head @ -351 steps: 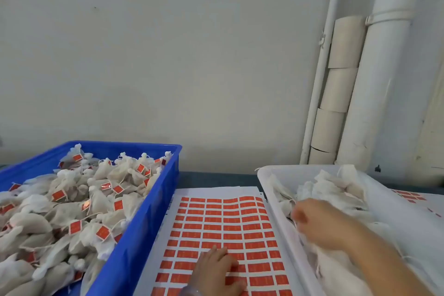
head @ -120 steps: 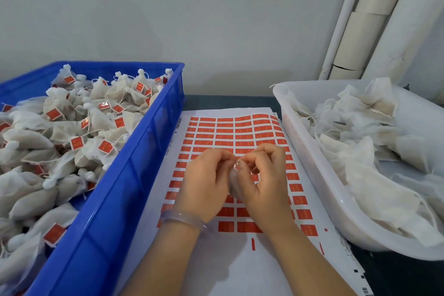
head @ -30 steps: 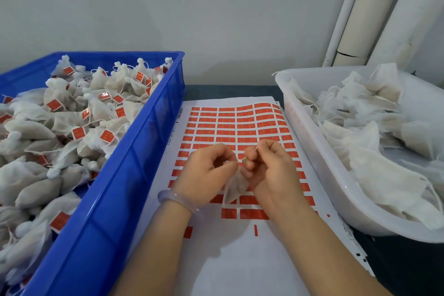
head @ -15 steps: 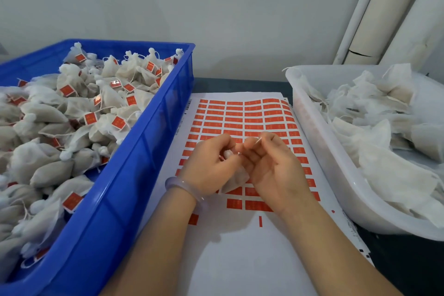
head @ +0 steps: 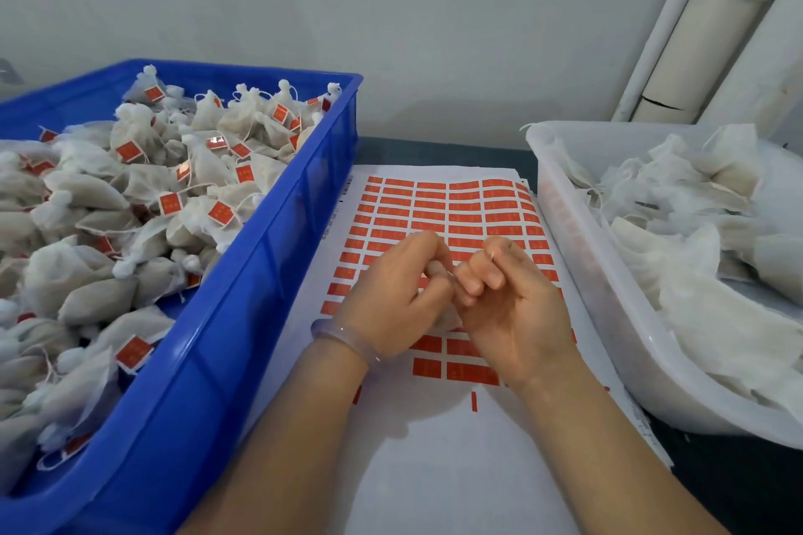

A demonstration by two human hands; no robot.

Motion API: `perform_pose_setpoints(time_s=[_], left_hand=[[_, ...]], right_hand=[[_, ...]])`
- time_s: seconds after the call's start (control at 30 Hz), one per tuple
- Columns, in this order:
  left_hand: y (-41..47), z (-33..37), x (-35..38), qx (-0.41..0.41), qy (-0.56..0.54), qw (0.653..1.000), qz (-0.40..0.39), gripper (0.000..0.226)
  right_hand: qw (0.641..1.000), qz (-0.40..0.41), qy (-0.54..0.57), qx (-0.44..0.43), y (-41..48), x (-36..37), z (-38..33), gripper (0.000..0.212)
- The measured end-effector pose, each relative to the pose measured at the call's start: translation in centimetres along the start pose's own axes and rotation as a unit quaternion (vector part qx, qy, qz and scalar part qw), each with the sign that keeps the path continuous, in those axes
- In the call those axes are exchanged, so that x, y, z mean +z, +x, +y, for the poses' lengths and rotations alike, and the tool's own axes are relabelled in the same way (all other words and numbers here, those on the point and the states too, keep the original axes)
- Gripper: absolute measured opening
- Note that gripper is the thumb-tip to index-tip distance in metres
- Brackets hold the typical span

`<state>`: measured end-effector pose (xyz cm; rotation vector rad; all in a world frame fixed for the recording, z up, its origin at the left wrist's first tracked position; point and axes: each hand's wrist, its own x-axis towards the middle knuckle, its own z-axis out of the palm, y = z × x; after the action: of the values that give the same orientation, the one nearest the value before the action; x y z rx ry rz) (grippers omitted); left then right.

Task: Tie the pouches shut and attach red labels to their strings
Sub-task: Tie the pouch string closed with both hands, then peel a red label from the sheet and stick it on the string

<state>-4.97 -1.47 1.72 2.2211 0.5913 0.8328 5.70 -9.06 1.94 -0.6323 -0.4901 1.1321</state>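
My left hand and my right hand meet over the sheet of red labels, fingers curled together around a small white pouch. Only a sliver of the pouch shows between the palms; the rest is hidden. My right fingertips pinch its thin string. A blue crate on the left holds several tied pouches with red labels. A white tub on the right holds untied white pouches.
A blank stretch of the label sheet's white backing lies under my forearms. A dark tabletop shows behind the sheet. White pipes and cardboard tubes stand against the wall at the back right.
My hands have closed tighter around the pouch, so less of it shows than half a second ago. The view has shifted slightly.
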Motion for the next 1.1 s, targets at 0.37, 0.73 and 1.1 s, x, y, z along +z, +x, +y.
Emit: perform_pose_setpoints(time_s=[0.37,0.73,1.1], left_hand=[[0.3,-1.2,-0.7,0.018,0.033,0.999,0.031,0.012],[0.4,-0.4,-2.0,-0.054,-0.193,0.959,0.201,0.024],[0.5,-0.2,-4.6,-0.069,-0.353,0.88,0.311,0.013]], right_hand=[[0.997,0.059,-0.04,0.016,0.2,0.1,1.1,0.031],[0.737,0.098,-0.666,-0.061,-0.2,-0.1,0.8,0.028],[0.624,-0.11,-0.757,0.162,-0.3,0.0,1.4,0.095]])
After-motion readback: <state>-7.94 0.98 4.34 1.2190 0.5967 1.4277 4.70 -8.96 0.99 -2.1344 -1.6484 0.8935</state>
